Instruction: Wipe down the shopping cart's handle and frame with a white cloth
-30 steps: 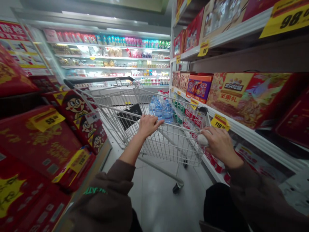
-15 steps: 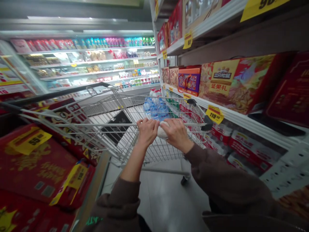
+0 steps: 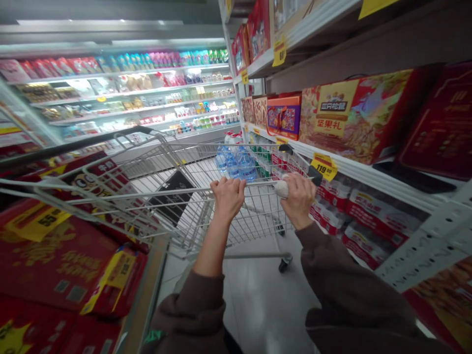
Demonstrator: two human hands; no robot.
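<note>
A wire shopping cart (image 3: 195, 231) stands crosswise before me, its handle (image 3: 92, 147) off to the left. My left hand (image 3: 228, 196) is closed around the cart's near top rail. At the same rail, close to the black corner cap (image 3: 314, 174), my right hand (image 3: 299, 196) is closed on a rounded whitish object (image 3: 282, 189). Its kind is unclear, and the fingers cover part of it. Whether the right hand also grips the rail, I cannot tell. A black panel (image 3: 172, 196) with faint writing shows through the wire on the left.
Red gift boxes (image 3: 66, 260) with yellow price tags crowd the left side. Shelves with a nut gift box (image 3: 354, 118) and packed bottles (image 3: 379, 216) line the right. Blue water bottles (image 3: 238, 162) stand beyond the cart, before a lit refrigerated case (image 3: 140, 108).
The cart has swung round, its handle end now nearer on the left. My right hand went from the corner to beside my left hand, then back right along the rail with the whitish object.
</note>
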